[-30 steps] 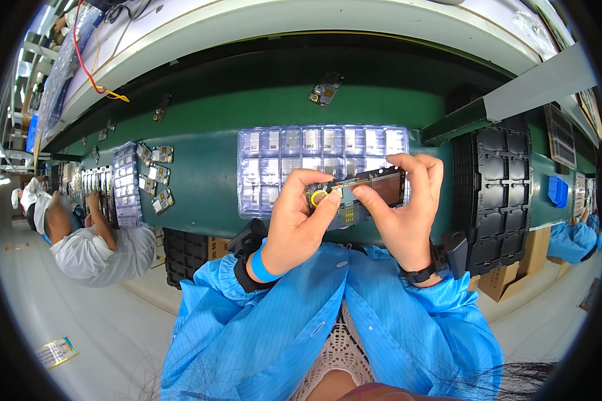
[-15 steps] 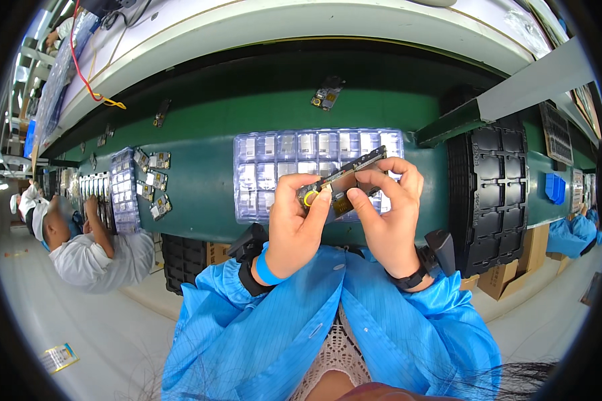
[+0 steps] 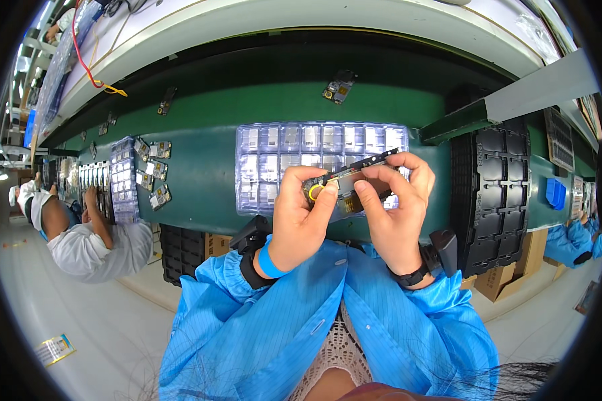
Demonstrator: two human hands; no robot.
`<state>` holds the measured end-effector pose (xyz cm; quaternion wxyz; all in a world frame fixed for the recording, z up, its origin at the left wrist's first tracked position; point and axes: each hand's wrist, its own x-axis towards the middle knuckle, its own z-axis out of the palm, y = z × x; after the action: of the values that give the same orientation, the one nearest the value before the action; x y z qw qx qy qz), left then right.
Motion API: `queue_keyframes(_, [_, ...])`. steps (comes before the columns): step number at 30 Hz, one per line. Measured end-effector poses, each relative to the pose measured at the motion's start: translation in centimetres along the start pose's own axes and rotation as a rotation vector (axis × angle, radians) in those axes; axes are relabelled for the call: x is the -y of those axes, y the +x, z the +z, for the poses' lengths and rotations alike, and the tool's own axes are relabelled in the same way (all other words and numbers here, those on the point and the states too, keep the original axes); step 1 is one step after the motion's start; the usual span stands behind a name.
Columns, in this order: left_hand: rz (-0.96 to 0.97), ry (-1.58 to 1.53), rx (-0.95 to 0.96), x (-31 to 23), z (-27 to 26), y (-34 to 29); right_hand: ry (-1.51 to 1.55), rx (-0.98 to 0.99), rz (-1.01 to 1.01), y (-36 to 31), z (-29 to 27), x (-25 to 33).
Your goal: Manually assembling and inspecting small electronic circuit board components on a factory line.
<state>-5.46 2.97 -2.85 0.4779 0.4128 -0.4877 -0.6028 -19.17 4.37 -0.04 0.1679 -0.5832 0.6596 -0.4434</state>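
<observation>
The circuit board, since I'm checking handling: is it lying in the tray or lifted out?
Lifted out. Both hands, left hand and right hand, hold the circuit board tilted above the clear tray.

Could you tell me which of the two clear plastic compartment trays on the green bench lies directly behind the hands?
The wide clear plastic compartment tray at centre; the narrow one sits far left, by the co-worker.

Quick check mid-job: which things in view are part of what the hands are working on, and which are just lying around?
In hand:
- circuit board, held by left hand and right hand
- clear tray right behind it

Lying about:
- black trays at right
- loose boards on green bench
- small board farther back
- cardboard boxes
</observation>
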Motion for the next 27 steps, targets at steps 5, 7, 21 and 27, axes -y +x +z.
queue_keyframes(5, [-0.034, -0.031, -0.028, -0.07, 0.02, 0.04, -0.173, -0.012, -0.092, -0.12, -0.28, 0.34])
queue_keyframes(7, [-0.046, -0.053, -0.04, -0.15, 0.18, 0.11, -0.175, 0.006, -0.097, -0.18, -0.15, 0.21])
queue_keyframes(21, [-0.031, -0.071, -0.077, 0.11, 0.37, 0.64, 0.019, 0.034, 0.019, 0.45, 0.35, -0.4])
queue_keyframes(27, [-0.051, -0.078, -0.061, 0.14, 0.02, 0.89, 0.109, 0.052, 0.08, 0.7, 0.53, -0.3])
